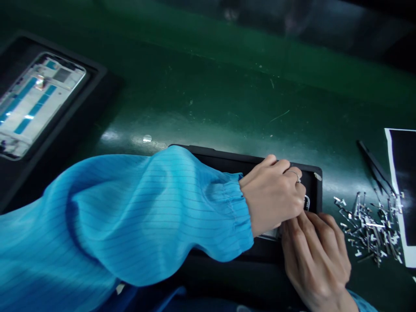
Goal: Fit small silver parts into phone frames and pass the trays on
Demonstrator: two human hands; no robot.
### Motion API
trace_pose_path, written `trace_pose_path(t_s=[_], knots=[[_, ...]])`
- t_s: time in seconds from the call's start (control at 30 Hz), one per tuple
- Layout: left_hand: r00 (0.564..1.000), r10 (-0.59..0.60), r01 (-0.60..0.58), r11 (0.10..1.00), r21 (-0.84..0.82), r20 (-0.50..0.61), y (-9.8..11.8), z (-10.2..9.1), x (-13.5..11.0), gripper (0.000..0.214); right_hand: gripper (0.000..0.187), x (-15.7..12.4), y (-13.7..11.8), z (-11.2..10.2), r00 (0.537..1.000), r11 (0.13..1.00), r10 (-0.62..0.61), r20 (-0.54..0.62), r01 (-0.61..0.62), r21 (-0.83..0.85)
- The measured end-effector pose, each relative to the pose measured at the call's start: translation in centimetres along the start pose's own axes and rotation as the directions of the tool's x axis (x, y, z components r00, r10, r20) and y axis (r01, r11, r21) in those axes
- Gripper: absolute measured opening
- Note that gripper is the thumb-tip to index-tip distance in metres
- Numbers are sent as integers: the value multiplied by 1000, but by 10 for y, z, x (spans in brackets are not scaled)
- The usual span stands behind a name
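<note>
My left hand, with a ring on one finger and a blue striped sleeve behind it, is curled down over a black tray. Close against it, my right hand reaches in from the lower right with bent fingers pressed together. Both sets of fingertips meet above a phone frame lying in the tray. Most of that frame is covered by my hands and sleeve; only a pale edge and a corner show. Whatever the fingertips grip is hidden.
Another phone frame with blue strips rests in a black tray at left. On the right are a heap of small metal parts, dark tweezers and a white-edged black sheet. A green mat covers the bench.
</note>
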State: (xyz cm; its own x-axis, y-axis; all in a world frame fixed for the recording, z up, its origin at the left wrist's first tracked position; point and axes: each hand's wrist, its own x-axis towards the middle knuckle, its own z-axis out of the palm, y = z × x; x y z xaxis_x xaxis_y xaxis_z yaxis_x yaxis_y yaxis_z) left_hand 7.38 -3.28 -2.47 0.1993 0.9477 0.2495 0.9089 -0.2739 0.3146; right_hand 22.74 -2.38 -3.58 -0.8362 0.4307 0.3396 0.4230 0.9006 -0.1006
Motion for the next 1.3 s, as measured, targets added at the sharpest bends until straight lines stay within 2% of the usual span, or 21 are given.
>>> trace_pose_path(t_s=[0.27,0.5,0.73,1.0,1.3], knots=[[1000,1,-1,1000,1,-20,1,1,0,14,16,-1,0,-1,1000,998,-4,28,6,-57],[1000,4,-4,1000,-3,-9,1,2,-1,11,14,3,-2,0,1000,998,-6,24,8,-59],[1000,12,-12,1000,-9,-22,0,2,-1,6,19,0,1,-3,1000,997,23,-16,-22,69],[999,23,-23,999,-26,-30,-2,4,-1,4,18,1,0,0,1000,1000,3,0,-3,-18],[1000,29,-29,1000,-11,-12,-2,5,-2,5,16,5,-2,-1,1000,1000,7,-12,-7,-26]])
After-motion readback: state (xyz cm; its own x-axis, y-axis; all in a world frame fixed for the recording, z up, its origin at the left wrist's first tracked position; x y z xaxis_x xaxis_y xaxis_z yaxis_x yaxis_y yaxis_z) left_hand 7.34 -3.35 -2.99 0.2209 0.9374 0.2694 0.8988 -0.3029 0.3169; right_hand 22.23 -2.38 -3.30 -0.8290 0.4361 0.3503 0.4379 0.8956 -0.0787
